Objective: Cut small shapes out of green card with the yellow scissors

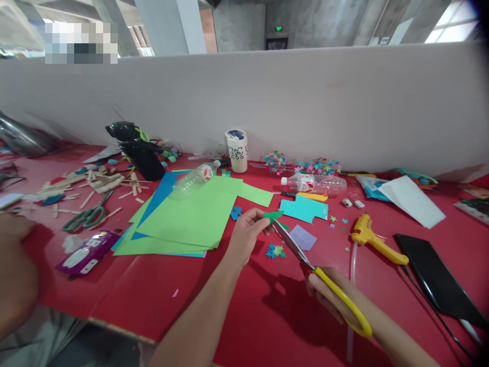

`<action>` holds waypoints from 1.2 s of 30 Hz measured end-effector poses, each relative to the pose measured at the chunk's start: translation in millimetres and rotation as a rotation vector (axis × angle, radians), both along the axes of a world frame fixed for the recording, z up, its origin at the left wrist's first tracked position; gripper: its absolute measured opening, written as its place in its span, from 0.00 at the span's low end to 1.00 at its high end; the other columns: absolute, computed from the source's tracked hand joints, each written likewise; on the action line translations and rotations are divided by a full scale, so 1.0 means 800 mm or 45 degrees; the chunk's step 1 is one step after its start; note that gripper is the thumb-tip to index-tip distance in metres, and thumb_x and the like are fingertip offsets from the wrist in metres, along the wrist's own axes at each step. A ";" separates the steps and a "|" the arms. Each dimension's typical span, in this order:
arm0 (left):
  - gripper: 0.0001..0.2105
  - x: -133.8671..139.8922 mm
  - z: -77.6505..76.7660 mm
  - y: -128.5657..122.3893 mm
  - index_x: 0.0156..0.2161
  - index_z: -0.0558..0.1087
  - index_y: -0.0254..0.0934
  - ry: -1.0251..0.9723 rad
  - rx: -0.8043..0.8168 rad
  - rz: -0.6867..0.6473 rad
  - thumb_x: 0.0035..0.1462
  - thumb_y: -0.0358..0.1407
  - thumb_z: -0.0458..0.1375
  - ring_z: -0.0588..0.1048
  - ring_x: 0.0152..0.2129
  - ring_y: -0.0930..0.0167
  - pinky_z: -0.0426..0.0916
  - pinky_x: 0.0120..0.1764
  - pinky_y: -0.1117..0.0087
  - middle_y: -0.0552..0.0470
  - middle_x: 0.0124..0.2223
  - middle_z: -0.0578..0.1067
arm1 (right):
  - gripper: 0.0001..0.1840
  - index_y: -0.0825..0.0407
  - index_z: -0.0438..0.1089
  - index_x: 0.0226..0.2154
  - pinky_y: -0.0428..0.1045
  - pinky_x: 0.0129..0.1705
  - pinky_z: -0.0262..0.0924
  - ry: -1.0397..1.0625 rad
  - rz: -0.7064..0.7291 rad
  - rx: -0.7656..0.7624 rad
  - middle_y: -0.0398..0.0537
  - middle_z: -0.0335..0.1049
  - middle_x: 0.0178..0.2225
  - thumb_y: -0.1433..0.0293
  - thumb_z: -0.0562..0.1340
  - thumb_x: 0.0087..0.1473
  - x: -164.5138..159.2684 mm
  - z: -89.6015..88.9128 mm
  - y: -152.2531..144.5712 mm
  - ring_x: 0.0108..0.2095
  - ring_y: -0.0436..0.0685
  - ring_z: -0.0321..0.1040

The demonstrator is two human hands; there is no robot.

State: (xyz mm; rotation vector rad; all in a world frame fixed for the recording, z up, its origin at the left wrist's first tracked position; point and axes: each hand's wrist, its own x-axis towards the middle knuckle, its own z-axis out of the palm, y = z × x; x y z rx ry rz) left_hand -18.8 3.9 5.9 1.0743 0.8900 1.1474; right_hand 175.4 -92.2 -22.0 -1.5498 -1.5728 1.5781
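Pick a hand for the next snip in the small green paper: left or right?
Right, most likely. The right hand holds the yellow-handled scissors, their blade tips at the green paper. The left hand pinches that paper, so it seems better placed to steady it.

The red worktop [267, 316] runs along a pale partition. Wooden craft sticks [103, 181] are strewn at its left, with green-handled scissors [89, 218] just beside them. A black flask [145, 158] and a lidded white cup [238, 155] stand towards the back. Overlapping green and blue paper sheets [191, 216] cover the middle; rightward lie a clear plastic bottle [321, 184], a lilac paper square [303, 237], clustered small stars [275, 251] and a yellow glue gun [376, 240].
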 end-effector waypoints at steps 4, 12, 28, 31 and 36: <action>0.05 0.000 0.000 0.000 0.24 0.64 0.35 -0.008 -0.001 -0.006 0.46 0.32 0.56 0.68 0.21 0.76 0.61 0.27 0.75 0.55 0.21 0.70 | 0.29 0.53 0.57 0.22 0.38 0.07 0.38 -0.006 -0.001 -0.021 0.32 0.48 0.11 0.43 0.47 0.47 0.000 -0.002 0.002 0.07 0.41 0.44; 0.04 -0.001 -0.001 0.000 0.24 0.65 0.35 0.013 0.027 -0.001 0.46 0.32 0.56 0.69 0.21 0.76 0.62 0.28 0.74 0.55 0.22 0.70 | 0.28 0.51 0.55 0.20 0.38 0.07 0.37 -0.056 -0.084 -0.044 0.31 0.45 0.10 0.43 0.49 0.46 -0.003 0.002 0.001 0.08 0.41 0.41; 0.04 -0.001 0.003 -0.001 0.24 0.66 0.35 -0.012 0.004 0.012 0.46 0.32 0.57 0.69 0.19 0.76 0.61 0.25 0.75 0.55 0.20 0.71 | 0.27 0.51 0.57 0.20 0.43 0.11 0.40 0.010 0.008 -0.118 0.34 0.47 0.09 0.44 0.51 0.46 -0.005 0.035 0.003 0.08 0.45 0.47; 0.04 -0.001 0.003 -0.001 0.24 0.66 0.35 -0.004 0.004 0.002 0.46 0.32 0.56 0.69 0.20 0.76 0.61 0.26 0.75 0.55 0.20 0.71 | 0.26 0.51 0.57 0.19 0.43 0.12 0.41 0.008 0.001 -0.133 0.35 0.48 0.09 0.45 0.52 0.46 -0.004 0.036 0.003 0.08 0.46 0.48; 0.04 -0.001 0.002 0.000 0.24 0.65 0.35 0.002 0.011 -0.007 0.46 0.32 0.56 0.69 0.20 0.76 0.61 0.27 0.74 0.56 0.20 0.71 | 0.25 0.51 0.59 0.20 0.43 0.12 0.44 0.012 -0.022 -0.162 0.35 0.49 0.09 0.46 0.53 0.46 -0.003 0.033 0.004 0.09 0.46 0.49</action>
